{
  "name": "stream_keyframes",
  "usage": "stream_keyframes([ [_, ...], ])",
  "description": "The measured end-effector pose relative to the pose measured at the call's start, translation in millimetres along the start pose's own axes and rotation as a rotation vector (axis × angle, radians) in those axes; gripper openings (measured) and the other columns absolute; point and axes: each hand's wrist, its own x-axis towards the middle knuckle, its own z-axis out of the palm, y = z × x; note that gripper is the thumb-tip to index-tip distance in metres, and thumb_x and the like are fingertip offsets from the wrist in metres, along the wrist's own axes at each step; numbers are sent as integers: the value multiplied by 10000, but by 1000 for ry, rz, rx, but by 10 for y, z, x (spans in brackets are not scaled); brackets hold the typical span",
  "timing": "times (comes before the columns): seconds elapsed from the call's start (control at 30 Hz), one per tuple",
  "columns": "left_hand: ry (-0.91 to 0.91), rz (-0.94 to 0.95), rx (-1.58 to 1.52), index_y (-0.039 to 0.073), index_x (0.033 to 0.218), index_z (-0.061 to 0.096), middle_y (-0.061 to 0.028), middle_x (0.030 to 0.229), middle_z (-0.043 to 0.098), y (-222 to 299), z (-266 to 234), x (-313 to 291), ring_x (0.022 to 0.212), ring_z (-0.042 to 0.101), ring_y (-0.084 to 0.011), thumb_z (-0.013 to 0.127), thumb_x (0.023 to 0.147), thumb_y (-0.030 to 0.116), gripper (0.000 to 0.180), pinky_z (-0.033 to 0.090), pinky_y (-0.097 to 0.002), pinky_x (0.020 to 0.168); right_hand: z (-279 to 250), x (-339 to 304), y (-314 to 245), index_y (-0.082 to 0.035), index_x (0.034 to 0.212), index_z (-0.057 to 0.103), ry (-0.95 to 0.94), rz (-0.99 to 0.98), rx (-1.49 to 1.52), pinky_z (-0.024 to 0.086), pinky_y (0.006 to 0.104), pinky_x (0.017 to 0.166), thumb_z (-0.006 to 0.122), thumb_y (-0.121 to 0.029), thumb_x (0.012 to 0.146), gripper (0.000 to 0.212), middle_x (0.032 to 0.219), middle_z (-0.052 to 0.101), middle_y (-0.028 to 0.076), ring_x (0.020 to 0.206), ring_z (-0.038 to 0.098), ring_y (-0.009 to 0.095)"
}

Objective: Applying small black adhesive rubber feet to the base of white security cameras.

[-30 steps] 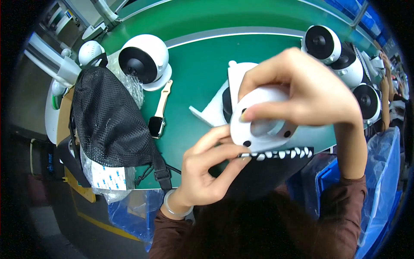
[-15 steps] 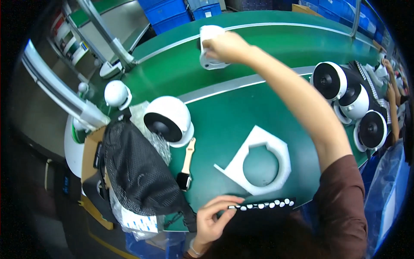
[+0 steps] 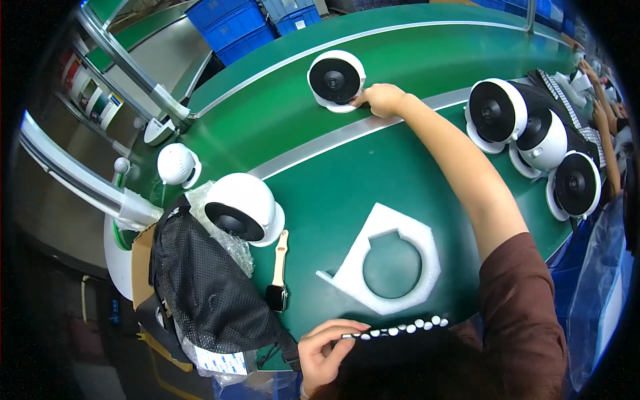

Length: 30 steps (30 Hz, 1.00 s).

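Note:
On the green conveyor belt stands a round white camera [image 3: 337, 79], its black lens face turned toward me. My right hand [image 3: 381, 100] is at its lower right edge, fingers curled against the base; the fingertips are partly hidden. Low in the view, my left hand [image 3: 325, 352] pinches one end of a dark strip with white round dots [image 3: 401, 328]. The strip runs rightward, close to the near edge of the table. Beyond it a white foam cutout [image 3: 428, 280] with a large round hole lies flat on the green table.
At left are another white camera [image 3: 243, 197], a watch with a tan band [image 3: 281, 263], a black mesh bag [image 3: 203, 280] and a small white camera [image 3: 177, 164]. Several black-faced cameras [image 3: 497, 110] stand at right. Blue crates [image 3: 230, 27] are beyond the belt; other people's hands show far right.
The camera on the belt has turned so its black face shows. My right hand has shifted from its upper part to the lower right edge. My left hand still pinches the dotted strip.

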Motion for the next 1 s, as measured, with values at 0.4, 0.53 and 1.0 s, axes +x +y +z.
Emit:
stream_keyframes([
  [0.4, 382, 219, -152, -86, 932, 521, -59, 802, 535, -54, 58, 47, 752, 496, -103, 485, 799, 7, 167, 373, -207, 722, -1764, -2452, -2023, -25, 1056, 448, 295, -1079, 527, 459, 473, 654, 438, -245, 722, 400, 675, 490, 68, 609, 500, 215],
  [0.53, 464, 265, -183, -84, 888, 555, -20, 716, 538, -34, 138, 66, 607, 427, -35, 531, 777, -1, 141, 299, -146, 551, -1520, -2685, -2029, -64, 961, 505, 440, -831, 549, 456, 434, 670, 497, -232, 699, 311, 729, 525, 52, 658, 520, 206],
  [1.0, 342, 449, -85, -78, 863, 539, -56, 743, 540, 144, 337, -54, 637, 453, -68, 502, 784, -11, 109, 335, -172, 592, -1086, -2747, -1698, -56, 798, 609, 429, -303, 694, 439, 280, 561, 709, -102, 573, 251, 716, 588, 44, 640, 562, 187],
])
